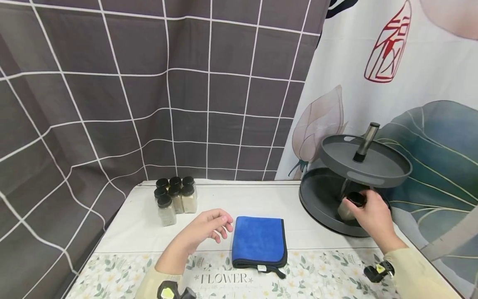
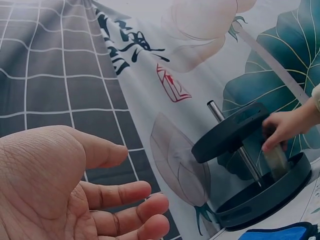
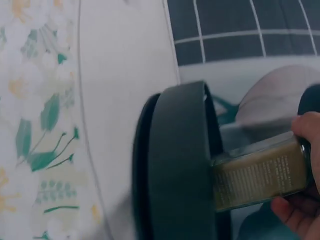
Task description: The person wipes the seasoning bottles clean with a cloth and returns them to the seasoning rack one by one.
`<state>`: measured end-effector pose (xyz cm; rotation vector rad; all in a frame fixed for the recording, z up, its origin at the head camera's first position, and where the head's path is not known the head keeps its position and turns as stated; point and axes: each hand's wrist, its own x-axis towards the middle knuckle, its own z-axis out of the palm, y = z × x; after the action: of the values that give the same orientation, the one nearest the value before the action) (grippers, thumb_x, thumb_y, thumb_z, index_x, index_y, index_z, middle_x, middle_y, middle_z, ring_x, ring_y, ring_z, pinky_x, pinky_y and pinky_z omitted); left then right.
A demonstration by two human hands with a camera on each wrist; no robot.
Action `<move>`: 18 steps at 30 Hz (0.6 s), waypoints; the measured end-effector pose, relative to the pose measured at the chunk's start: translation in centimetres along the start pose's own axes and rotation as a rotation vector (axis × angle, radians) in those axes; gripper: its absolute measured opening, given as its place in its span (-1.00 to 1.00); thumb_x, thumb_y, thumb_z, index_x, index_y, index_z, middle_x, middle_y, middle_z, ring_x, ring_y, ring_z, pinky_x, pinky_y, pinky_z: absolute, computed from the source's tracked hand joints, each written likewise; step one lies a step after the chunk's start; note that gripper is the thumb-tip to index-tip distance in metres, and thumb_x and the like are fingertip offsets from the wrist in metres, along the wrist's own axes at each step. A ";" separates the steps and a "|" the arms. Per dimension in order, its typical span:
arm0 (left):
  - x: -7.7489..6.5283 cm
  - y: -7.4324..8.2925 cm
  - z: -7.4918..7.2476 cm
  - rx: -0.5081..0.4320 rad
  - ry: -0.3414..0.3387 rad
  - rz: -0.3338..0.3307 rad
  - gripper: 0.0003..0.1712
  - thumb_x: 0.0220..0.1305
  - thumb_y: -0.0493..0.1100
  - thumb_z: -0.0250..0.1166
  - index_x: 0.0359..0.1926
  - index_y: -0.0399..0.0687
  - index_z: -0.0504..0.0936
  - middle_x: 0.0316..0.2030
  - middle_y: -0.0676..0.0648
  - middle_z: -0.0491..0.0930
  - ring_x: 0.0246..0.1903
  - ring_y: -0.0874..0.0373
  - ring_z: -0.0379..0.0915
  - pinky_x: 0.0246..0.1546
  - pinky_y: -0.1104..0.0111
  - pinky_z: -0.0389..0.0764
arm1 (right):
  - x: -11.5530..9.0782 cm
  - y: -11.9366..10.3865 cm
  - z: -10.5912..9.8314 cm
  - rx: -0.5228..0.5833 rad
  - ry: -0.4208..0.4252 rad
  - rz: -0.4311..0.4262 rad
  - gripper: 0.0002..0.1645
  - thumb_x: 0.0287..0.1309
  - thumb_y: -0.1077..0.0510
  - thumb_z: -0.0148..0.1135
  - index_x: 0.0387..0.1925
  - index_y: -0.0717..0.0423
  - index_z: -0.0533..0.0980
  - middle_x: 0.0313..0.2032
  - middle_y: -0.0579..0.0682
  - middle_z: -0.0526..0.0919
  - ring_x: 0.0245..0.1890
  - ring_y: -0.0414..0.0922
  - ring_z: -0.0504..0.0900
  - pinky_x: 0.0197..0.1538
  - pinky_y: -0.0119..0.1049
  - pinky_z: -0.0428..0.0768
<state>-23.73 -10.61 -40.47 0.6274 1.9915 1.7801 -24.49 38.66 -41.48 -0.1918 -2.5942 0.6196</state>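
My right hand (image 1: pixel 374 216) grips a square glass spice jar (image 1: pixel 345 211) near its black lid, between the two levels of a dark grey two-tier round rack. In the right wrist view, the jar (image 3: pixel 260 175) holds brownish contents and carries printed text. Its bottom is hidden behind the rim of the lower tier (image 3: pixel 180 165). The upper tier (image 1: pixel 388 166) hangs just above the hand. My left hand (image 1: pixel 204 229) hovers beside a folded blue cloth (image 1: pixel 258 241), fingers loosely curled around nothing; the left wrist view shows its bare palm (image 2: pixel 40 175).
Several similar black-lidded jars (image 1: pixel 167 211) stand grouped at the back left of the table. A floral mat (image 1: pixel 123 270) covers the front edge. A metal post (image 1: pixel 367 141) rises through the rack. Behind hang a dark grid curtain (image 1: pixel 231 95) and a lotus-patterned one (image 1: pixel 336 74).
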 end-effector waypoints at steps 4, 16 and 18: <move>0.1 -0.2 0.0 0.001 0.004 -0.011 -0.65 0.56 -0.09 0.05 -0.05 -0.35 0.54 -0.27 -0.04 0.61 -0.33 0.13 0.55 -0.35 0.38 0.59 | -0.1 2.1 -0.2 0.004 -0.021 0.005 -0.17 0.31 -0.18 0.29 0.13 0.54 0.37 -0.08 0.48 0.48 -0.17 0.34 0.52 -0.26 0.21 0.52; 0.3 -0.4 -0.5 0.006 0.018 0.006 -0.67 0.55 -0.12 0.05 -0.07 -0.36 0.54 -0.28 -0.03 0.62 -0.36 0.14 0.55 -0.36 0.39 0.59 | 1.7 5.0 -2.4 0.047 -0.336 -0.217 -0.36 0.42 0.01 0.22 0.31 0.38 0.38 0.04 0.43 0.57 -0.24 -0.12 0.62 -0.37 -0.27 0.56; 0.3 -0.3 -0.6 0.006 0.022 0.004 -0.67 0.55 -0.12 0.05 -0.07 -0.36 0.54 -0.28 -0.04 0.62 -0.36 0.14 0.55 -0.36 0.39 0.59 | 1.8 4.8 -2.3 0.053 -0.359 -0.249 -0.38 0.41 0.04 0.23 0.31 0.38 0.39 0.03 0.41 0.58 -0.28 -0.24 0.59 -0.37 -0.30 0.55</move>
<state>-24.31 -10.96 -40.72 0.6166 2.0120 1.7916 -24.88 44.30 -41.13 0.2819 -2.8732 0.6800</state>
